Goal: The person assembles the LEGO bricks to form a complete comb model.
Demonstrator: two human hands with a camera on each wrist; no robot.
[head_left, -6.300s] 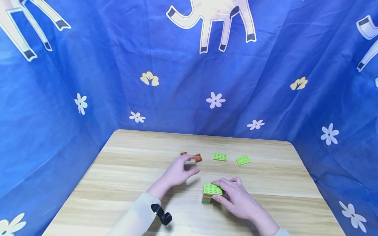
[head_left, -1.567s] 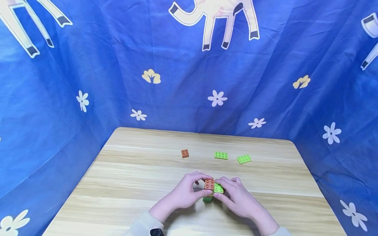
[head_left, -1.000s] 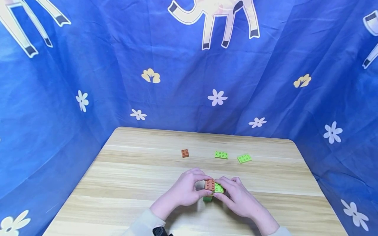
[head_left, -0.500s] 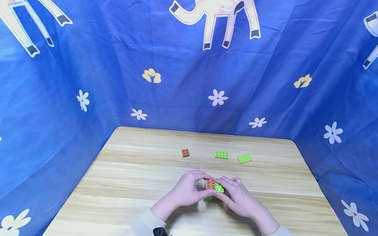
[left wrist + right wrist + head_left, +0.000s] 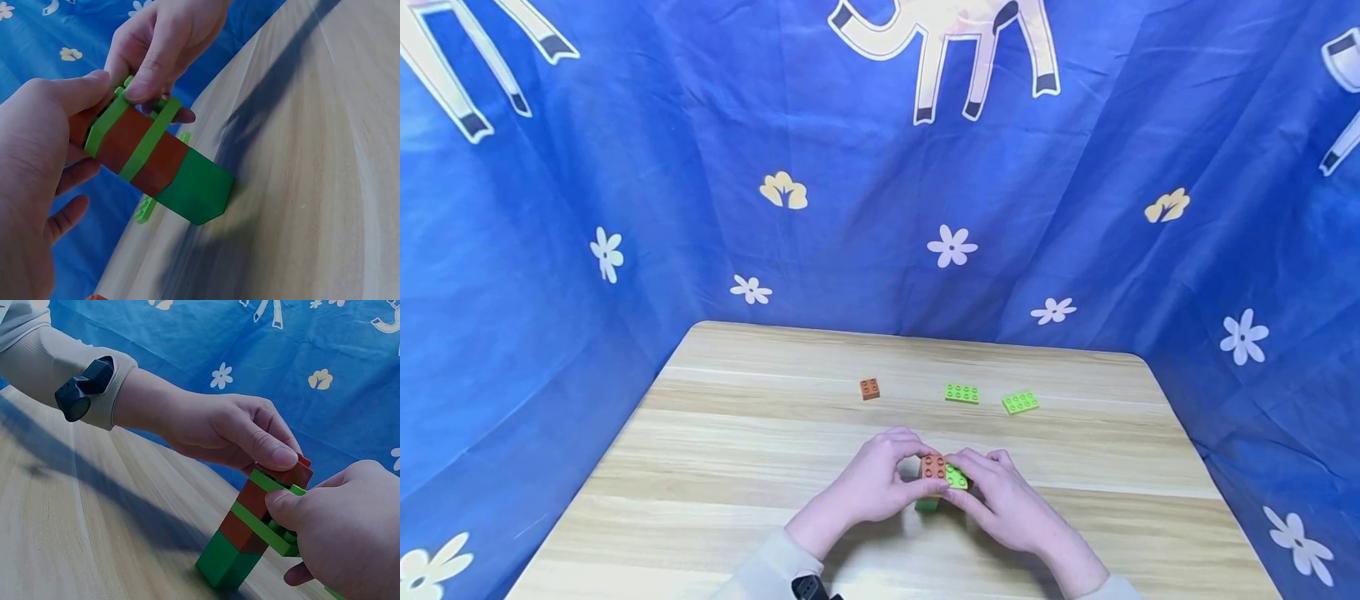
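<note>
A small tower of toy building blocks stands upright near the front of the table. Its base is a dark green brick [image 5: 225,559], with brown bricks and thin lime-green plates [image 5: 150,140] alternating above. On top, at the left end of the upper lime plate [image 5: 957,477], sits a brown four-stud brick [image 5: 933,467]. My left hand [image 5: 876,481] pinches this top brick between thumb and fingers. From the right, my right hand [image 5: 1002,506] grips the tower at the lime plates, its thumb on the near side and its fingers partly hidden behind.
Farther back on the wooden table [image 5: 737,450] lie a loose brown brick [image 5: 869,389] and two lime-green plates [image 5: 962,393], one of them slightly turned. A blue patterned curtain [image 5: 850,250] encloses the table's back and sides. A black wrist camera [image 5: 84,389] is strapped on my left sleeve.
My left hand has come from the loose brown bricks at the back to the tower, bringing one brown brick onto its top. My right hand has kept its grip; the last second shows barely any motion.
</note>
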